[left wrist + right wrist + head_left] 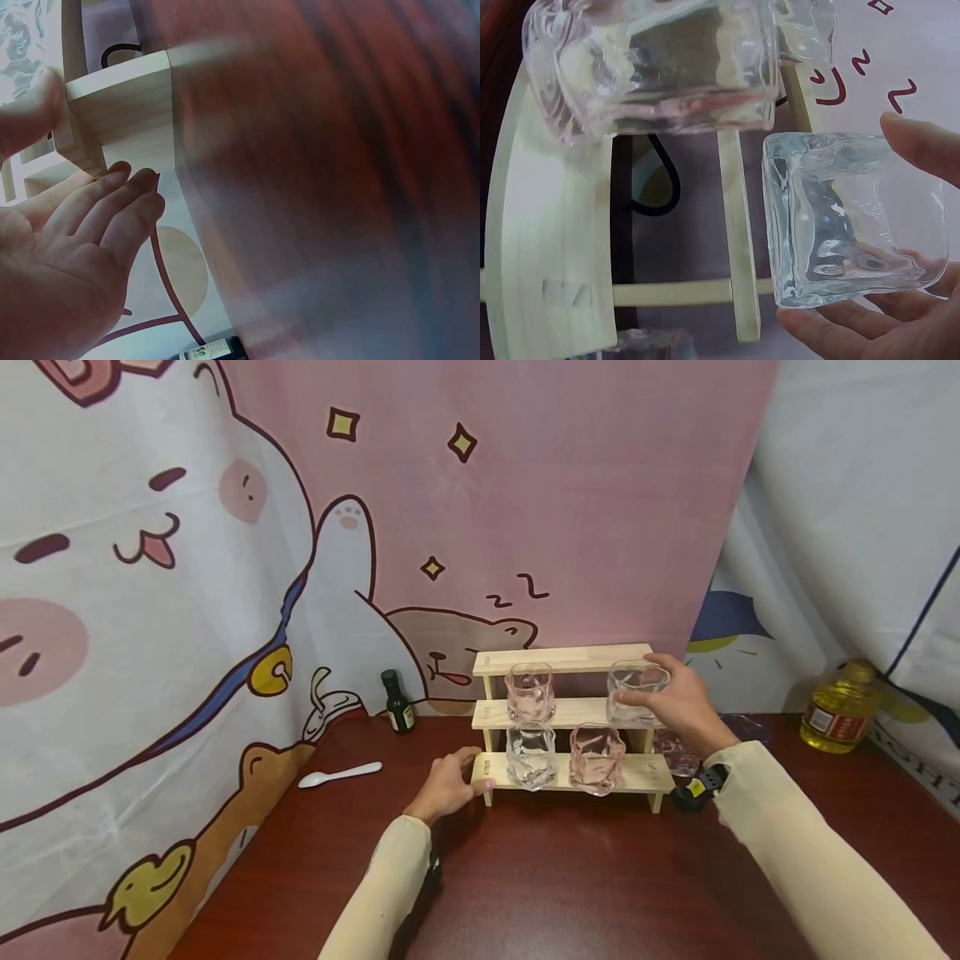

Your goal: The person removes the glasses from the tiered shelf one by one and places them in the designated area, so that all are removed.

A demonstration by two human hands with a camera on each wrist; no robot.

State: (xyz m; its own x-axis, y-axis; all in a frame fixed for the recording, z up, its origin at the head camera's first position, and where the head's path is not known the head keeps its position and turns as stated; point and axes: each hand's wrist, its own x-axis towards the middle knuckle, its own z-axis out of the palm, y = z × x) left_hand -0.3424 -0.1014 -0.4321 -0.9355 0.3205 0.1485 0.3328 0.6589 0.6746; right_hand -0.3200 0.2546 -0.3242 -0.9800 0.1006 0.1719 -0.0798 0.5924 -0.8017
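A three-tier wooden display rack (562, 658) stands on the table. With the thumb on top and the fingers behind, my left hand (444, 787) holds the left end of its lowest shelf. My right hand (681, 700) grips a clear drinking glass (855, 225) by its sides, at the right end of the middle shelf. To the left on that shelf sits a pinkish glass (531, 695). The lowest shelf bears a clear glass (531, 758) and a pink-tinted glass (597, 762) side by side.
Partly hidden by my right forearm, a purplish glass (677, 753) stands right of the rack. An oil bottle (838, 710) is at the far right. A small dark bottle (399, 703) and a white spoon (341, 774) are at left. A printed cloth (600, 510) hangs behind.
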